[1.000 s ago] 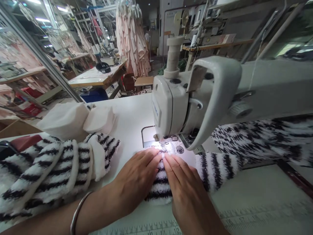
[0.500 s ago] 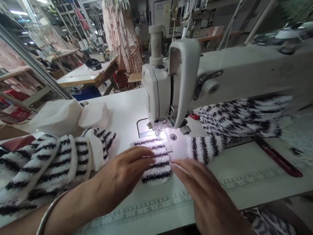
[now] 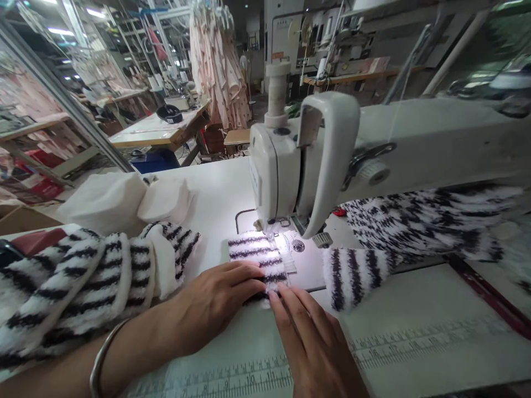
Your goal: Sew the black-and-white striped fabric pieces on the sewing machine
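Note:
A small striped piece of fluffy black-and-white fabric [image 3: 251, 250] lies flat on the sewing machine bed, its far edge at the lit needle area. My left hand [image 3: 209, 307] rests on the fabric's left side, fingers stretched out and pressing from above. At the near right corner, my right hand [image 3: 317, 345] touches the fabric with its fingertips, fingers extended. The near end of the piece is partly covered by both hands. Over it stands the white sewing machine head [image 3: 276, 171]; the machine hides the exact needle point.
Stacked striped pieces [image 3: 120, 271] and white pads [image 3: 102, 202] lie at left. Another striped piece [image 3: 357, 273] and a striped heap [image 3: 415, 221] are at right, beside a dark red cutter-like tool [image 3: 493, 296]. A printed ruler [image 3: 249, 378] runs along the near edge.
The camera view has shifted slightly. My right hand has moved left and closer to my left hand, its fingertips now over the fabric's near end.

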A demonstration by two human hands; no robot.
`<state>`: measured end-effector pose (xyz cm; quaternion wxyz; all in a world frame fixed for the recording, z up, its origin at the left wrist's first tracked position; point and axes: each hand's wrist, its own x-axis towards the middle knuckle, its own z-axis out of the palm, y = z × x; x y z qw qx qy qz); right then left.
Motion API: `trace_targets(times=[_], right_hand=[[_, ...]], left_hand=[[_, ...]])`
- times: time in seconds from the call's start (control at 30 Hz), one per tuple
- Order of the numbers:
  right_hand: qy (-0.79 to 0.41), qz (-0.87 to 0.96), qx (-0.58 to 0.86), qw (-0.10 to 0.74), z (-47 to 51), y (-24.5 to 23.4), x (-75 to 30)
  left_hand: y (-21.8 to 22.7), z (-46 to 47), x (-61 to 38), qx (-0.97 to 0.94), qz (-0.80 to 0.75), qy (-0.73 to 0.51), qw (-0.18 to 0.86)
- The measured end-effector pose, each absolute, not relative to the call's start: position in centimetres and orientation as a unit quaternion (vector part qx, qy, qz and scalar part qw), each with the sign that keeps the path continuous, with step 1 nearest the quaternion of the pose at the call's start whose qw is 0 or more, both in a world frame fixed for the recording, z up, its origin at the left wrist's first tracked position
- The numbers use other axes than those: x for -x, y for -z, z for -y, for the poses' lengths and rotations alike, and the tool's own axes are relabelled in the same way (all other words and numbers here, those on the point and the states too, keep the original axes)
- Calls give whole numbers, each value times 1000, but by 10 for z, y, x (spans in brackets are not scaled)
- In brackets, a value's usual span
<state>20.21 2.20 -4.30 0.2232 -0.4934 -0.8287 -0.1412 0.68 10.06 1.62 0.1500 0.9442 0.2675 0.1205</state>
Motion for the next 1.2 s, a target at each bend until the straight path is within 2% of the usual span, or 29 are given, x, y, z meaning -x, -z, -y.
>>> trace_targets(times=[0.3,0.43,0.77,0.87,1.0,1.2], right_hand=[[96,816,523,228,-45,35,-192],[91,813,515,256,-56,35,-196],[29,812,530,242,-85,11,-215],[53,833,502,226,-87,12,-215],[143,815,498,257,-66,28,-200],[91,822,513,229,-55,37,-197]], left_hand=[[-8,-118,-5,-933,-289,-162,142],[-5,-121,-6,-928,-298,-184,126],[-3,-123,-20,-923,-351,-142,72],[-8,-124,-27,-922,-360,-129,59],[-9,-128,-25,-922,-343,-169,62],[-1,-131,-6,-925,-307,-191,118]])
